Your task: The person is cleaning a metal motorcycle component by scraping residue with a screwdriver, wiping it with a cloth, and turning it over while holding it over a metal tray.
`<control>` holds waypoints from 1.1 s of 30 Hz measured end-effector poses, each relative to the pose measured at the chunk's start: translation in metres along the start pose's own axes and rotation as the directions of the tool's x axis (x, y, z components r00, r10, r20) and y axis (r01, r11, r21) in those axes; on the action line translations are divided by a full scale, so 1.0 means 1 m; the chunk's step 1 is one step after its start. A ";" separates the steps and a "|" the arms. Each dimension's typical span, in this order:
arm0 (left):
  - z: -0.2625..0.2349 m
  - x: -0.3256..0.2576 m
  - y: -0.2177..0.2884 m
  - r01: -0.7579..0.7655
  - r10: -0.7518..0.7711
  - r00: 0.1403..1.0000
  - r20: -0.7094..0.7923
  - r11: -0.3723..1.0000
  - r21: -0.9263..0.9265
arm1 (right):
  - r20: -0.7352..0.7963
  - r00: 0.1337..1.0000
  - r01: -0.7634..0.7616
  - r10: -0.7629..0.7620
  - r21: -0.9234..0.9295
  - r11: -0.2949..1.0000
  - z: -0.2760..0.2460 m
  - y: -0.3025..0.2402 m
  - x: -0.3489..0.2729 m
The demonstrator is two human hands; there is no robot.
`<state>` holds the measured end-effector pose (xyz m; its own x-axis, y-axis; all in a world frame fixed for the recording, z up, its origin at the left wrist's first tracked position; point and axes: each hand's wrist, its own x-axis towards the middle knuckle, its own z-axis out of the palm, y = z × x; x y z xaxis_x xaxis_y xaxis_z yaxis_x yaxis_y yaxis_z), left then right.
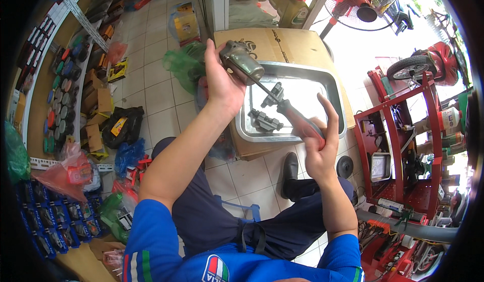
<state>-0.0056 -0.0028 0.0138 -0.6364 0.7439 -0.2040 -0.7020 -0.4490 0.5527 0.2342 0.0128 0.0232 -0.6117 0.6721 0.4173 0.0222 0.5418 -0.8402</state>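
My left hand (224, 83) is wrapped round a grey metal cylindrical part (243, 63), like a small motor housing, and holds it tilted above the tray's far left corner. The shaft of a screwdriver reaches the lower end of that part; its exact contact point cannot be made out. My right hand (322, 148) grips the rear of the red and grey screwdriver handle (297, 119), with one finger stretched out beside it. Beneath, two dark, blocky parts (265, 120) lie in a shiny metal tray (344, 111).
The tray stands on a cardboard box (292, 45) between my knees. A green plastic bag (184, 65) lies left of it. On the right stands a red tool rack (360, 131), with a fan (365, 10) beyond. Stocked shelves (63, 95) line the left.
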 end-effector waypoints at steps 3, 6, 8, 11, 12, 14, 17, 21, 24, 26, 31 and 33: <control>0.003 -0.002 -0.001 0.003 -0.003 1.000 -0.022 1.000 -0.003 | 0.020 0.994 -0.108 0.106 0.136 0.985 0.002 -0.007 -0.002; 0.005 -0.005 -0.001 0.008 -0.008 1.000 -0.030 1.000 0.001 | 0.037 0.993 -0.114 0.112 0.065 0.991 -0.003 -0.005 -0.004; 0.004 -0.004 0.000 0.005 -0.005 1.000 -0.024 1.000 -0.004 | 0.044 0.983 -0.179 0.179 -0.006 0.984 -0.006 -0.010 -0.008; 0.004 -0.003 0.000 0.007 -0.007 1.000 0.002 1.000 -0.021 | -0.067 0.996 0.059 -0.066 -0.105 0.993 0.000 -0.006 -0.002; 0.003 -0.004 0.002 0.003 -0.002 1.000 0.009 1.000 -0.024 | -0.049 0.994 0.086 -0.093 -0.138 0.987 0.000 -0.002 -0.002; 0.003 -0.004 0.001 0.004 -0.004 1.000 0.006 1.000 -0.025 | -0.015 0.989 0.143 -0.149 -0.204 0.968 -0.001 0.004 -0.001; 0.001 -0.002 -0.001 0.011 -0.012 1.000 -0.012 1.000 -0.017 | 0.028 1.000 0.000 0.003 -0.085 0.996 -0.004 -0.004 -0.004; 0.000 0.000 -0.006 0.010 -0.010 1.000 -0.014 1.000 0.008 | -0.023 0.995 -0.097 0.096 -0.037 0.995 -0.008 -0.002 -0.006; 0.004 -0.004 -0.001 0.027 -0.027 0.999 -0.017 1.000 -0.014 | -0.117 0.992 -0.051 0.044 -0.058 0.997 -0.004 -0.006 -0.006; 0.007 -0.006 -0.002 0.035 -0.035 0.999 -0.013 0.999 -0.025 | -0.093 0.985 0.126 -0.147 -0.207 0.970 -0.004 0.001 0.000; 0.001 0.001 -0.004 0.000 0.000 1.000 -0.021 1.000 0.014 | 0.070 0.992 -0.103 0.105 -0.037 0.994 -0.006 -0.009 -0.005; -0.001 0.002 -0.005 -0.004 0.005 1.000 -0.008 1.000 0.020 | 0.022 0.985 -0.174 0.174 0.009 0.985 0.000 -0.007 -0.004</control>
<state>-0.0036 0.0003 0.0102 -0.6423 0.7377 -0.2081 -0.6928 -0.4425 0.5694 0.2367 0.0065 0.0278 -0.6158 0.7448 0.2571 0.1211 0.4119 -0.9032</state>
